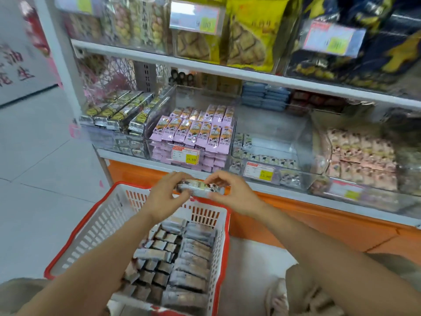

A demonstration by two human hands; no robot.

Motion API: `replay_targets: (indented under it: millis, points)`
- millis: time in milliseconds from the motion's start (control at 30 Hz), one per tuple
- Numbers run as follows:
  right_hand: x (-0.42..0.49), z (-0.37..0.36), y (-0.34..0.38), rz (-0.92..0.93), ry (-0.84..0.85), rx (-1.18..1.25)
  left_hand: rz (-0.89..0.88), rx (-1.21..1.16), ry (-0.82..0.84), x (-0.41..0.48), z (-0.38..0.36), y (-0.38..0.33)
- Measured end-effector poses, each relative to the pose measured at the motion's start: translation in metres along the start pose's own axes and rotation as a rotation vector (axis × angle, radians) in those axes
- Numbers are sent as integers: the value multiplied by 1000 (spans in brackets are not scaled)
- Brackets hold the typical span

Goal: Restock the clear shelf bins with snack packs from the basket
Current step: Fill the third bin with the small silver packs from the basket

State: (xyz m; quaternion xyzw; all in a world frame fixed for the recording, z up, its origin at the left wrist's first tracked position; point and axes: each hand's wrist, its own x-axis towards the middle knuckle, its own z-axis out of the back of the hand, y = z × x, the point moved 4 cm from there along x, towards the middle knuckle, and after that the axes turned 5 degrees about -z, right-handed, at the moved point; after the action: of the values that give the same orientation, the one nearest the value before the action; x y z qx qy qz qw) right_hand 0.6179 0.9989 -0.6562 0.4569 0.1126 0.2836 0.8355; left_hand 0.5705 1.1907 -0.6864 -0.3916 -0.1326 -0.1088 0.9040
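Right now the left hand (167,193) and right hand (231,190) pinch one snack pack (200,188) by its ends, above the basket (98,226) at its twelve-o'clock rim. If either pinch slips, the pack could fall short of the half-empty bin (296,137) toward one o'clock.

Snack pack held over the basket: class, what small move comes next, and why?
Probably lift the snack pack forward and right into the half-empty clear bin. The left hand and right hand pinch its ends above the basket; that bin's packs look similar, and the pink packs beside it fill theirs.
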Motion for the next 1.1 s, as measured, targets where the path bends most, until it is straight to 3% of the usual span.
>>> replay_targets:
  millis: [233, 333, 467, 767, 933, 1100]
  points:
    - [-8, 89, 24, 23, -387, 103, -172, 212, -335, 40, 11, -48]
    - [-6, 122, 10, -75, -603, 79, -294, 323, -254, 58, -12, -56]
    - [6, 150, -20, -235, -736, -27, -370, 494, -85, 80, -44, -56]
    - [67, 162, -74, -535, -702, -298, -392, 671, -75, 103, -75, -37]
    - [101, 158, -105, -643, -671, -271, -416, 724, -126, 104, -80, -34]
    - [120, 145, -128, -677, -509, -195, -441, 742, -172, 105, -81, -32]
